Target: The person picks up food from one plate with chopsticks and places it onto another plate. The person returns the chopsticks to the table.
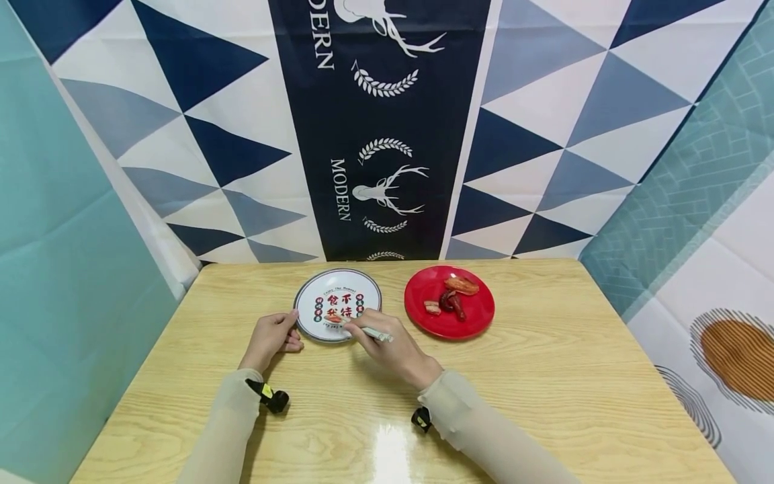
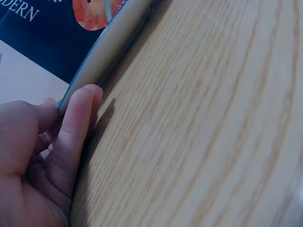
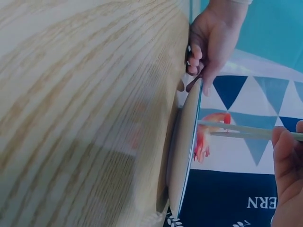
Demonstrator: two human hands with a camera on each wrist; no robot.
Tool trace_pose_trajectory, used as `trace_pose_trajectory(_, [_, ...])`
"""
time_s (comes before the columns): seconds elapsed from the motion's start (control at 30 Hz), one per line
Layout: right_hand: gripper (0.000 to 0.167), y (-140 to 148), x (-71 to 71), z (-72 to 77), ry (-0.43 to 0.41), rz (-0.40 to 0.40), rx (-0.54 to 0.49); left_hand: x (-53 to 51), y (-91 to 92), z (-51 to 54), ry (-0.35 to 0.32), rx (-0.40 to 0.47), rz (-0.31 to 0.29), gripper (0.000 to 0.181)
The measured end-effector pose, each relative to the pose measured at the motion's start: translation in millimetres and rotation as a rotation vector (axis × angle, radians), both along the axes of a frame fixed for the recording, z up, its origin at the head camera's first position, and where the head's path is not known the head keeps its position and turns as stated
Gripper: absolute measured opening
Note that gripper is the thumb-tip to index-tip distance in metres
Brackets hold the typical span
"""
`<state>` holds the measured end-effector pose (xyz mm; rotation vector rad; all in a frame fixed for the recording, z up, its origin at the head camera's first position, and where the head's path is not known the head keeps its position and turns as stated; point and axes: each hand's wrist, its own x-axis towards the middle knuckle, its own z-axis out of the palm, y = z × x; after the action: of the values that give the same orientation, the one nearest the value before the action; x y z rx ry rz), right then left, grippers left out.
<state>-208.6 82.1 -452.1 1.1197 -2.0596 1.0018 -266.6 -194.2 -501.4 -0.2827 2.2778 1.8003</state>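
Head cam: R hand [image 1: 396, 346] grips chopsticks [image 1: 377, 334], L hand [image 1: 274, 337] pinches white plate [image 1: 310, 294] rim. Food pc [image 1: 332, 318] looks soft, slick, prob. light; I'd nip it mid-body.

"Where's room?"
"Plenty on the surface [image 1: 562, 343], right of the red plate [image 1: 423, 289]."
"Between that and the white plate [image 1: 338, 277]?"
"A narrow gap; the right fingers [image 1: 371, 318] crowd its near end."

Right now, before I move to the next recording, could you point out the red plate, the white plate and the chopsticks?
Red plate [image 1: 476, 320]: head view, bare lower right surface.
White plate [image 1: 309, 291]: head view, bare upper left surface.
Chopsticks [image 3: 236, 127]: right wrist view, shaft of one stick.
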Motion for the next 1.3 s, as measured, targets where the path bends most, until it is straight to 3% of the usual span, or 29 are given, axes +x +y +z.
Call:
trace_pose_trajectory(0.13, [0.006, -0.6, -0.3, 0.2, 0.002, -0.004, -0.001, 1.2, 0.5, 1.0, 0.004, 0.0, -0.004, 0.047])
trace_pose_trajectory(0.37, [0.019, -2.3, -2.1, -1.1, -0.006, -0.013, 0.008, 1.5, 0.8, 2.2, -0.005, -0.008, 0.009, 0.048])
trace_pose_trajectory(0.83, [0.016, -5.9, -0.7, -2.6, -0.039, -0.021, 0.019, 0.2, 0.4, 0.3, -0.001, -0.011, 0.014, 0.046])
trace_pose_trajectory(1.0, [0.007, -7.2, -1.4, -2.7, -0.042, -0.008, 0.006, -0.8, 1.0, 1.0, 0.009, -0.009, 0.012, 0.046])
trace_pose_trajectory(1.3, [0.004, -6.8, -1.6, -3.1, -0.017, -0.028, 0.037, 1.2, 1.6, 0.4, 0.009, -0.007, 0.015, 0.045])
